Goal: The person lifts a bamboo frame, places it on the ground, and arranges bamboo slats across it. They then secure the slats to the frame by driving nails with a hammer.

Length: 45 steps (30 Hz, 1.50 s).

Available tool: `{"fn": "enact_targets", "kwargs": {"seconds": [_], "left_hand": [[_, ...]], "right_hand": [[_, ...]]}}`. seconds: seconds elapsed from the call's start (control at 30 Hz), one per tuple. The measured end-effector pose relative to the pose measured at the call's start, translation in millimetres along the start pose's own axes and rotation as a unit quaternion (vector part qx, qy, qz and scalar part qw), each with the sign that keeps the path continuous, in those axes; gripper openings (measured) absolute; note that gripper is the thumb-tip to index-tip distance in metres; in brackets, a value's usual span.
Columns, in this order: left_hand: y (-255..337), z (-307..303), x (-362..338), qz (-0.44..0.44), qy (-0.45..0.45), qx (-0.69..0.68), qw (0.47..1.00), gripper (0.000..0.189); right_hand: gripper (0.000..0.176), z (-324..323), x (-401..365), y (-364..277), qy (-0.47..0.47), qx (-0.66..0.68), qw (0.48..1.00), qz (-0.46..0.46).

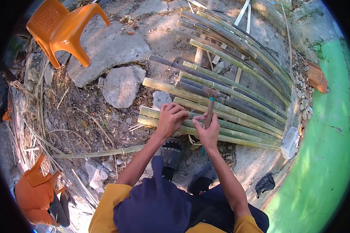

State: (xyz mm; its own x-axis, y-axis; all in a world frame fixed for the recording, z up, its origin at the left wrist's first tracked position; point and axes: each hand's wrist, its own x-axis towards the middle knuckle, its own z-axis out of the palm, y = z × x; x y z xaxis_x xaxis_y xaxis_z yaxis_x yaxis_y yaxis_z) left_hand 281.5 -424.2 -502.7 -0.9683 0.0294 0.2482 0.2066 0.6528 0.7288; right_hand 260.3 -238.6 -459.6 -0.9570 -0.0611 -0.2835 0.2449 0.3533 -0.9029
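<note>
My right hand (209, 131) is closed around the handle of a hammer (210, 108), whose rusty head points away from me above the bamboo. A teal band shows on the handle just under the head. My left hand (171, 117) rests over the near bamboo strips (243, 133), its fingers curled and pinched together. Something thin and dark runs between the fingertips of both hands, too small to name. Beyond my hands lie many split bamboo strips (163, 85), green and dark, side by side across wooden crosspieces (198, 54).
An orange plastic chair (68, 29) stands on a stone slab at the far left. Broken concrete pieces (124, 86) lie left of the bamboo. Green water or ground (319, 155) borders the right side. A person in an orange top (33, 198) bends at lower left.
</note>
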Motion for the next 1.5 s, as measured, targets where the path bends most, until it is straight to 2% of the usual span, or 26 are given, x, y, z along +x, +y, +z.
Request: {"fn": "enact_targets", "kwargs": {"seconds": [0.2, 0.27, 0.37, 0.53, 0.6, 0.7, 0.9, 1.07, 1.5], "left_hand": [[-1.2, 5.4, 2.7, -0.024, 0.006, -0.003, 1.000, 0.022], [-0.2, 4.1, 2.9, -0.019, 0.001, 0.008, 1.000, 0.022], [-2.3, 6.5, 0.9, -0.013, 0.001, 0.016, 1.000, 0.023], [-0.8, 1.8, 1.4, 0.003, -0.005, -0.007, 1.000, 0.030], [5.3, -7.1, 1.3, -0.075, -0.003, -0.053, 0.996, 0.036], [-5.4, -12.6, -4.6, -0.058, -0.001, -0.016, 0.998, 0.039], [-2.7, -9.1, -6.5, -0.060, 0.012, -0.027, 0.998, 0.041], [-0.3, -2.1, -3.2, -0.057, 0.005, -0.041, 0.998, 0.040], [-1.2, 13.9, -2.7, -0.069, 0.028, -0.057, 0.996, 0.028]], "right_hand": [[0.035, 10.8, 5.6, -6.4, -0.005, -0.061, 0.997, -0.038], [0.033, 15.8, 5.3, -10.9, 0.019, -0.084, 0.994, -0.069], [0.034, 17.5, 4.8, -11.8, 0.017, -0.091, 0.995, -0.044], [0.034, 17.2, 8.8, -2.6, 0.029, -0.107, 0.992, -0.068], [0.033, 16.9, 9.7, -0.7, 0.031, -0.101, 0.991, -0.077], [0.032, 16.9, 9.5, 1.5, 0.032, -0.104, 0.990, -0.087], [0.032, 22.0, 7.8, 0.2, 0.047, -0.098, 0.991, -0.081], [0.032, 22.2, 9.3, 3.7, 0.055, -0.110, 0.986, -0.112], [0.033, 24.1, 4.2, -3.7, 0.038, -0.118, 0.987, -0.102]]}}
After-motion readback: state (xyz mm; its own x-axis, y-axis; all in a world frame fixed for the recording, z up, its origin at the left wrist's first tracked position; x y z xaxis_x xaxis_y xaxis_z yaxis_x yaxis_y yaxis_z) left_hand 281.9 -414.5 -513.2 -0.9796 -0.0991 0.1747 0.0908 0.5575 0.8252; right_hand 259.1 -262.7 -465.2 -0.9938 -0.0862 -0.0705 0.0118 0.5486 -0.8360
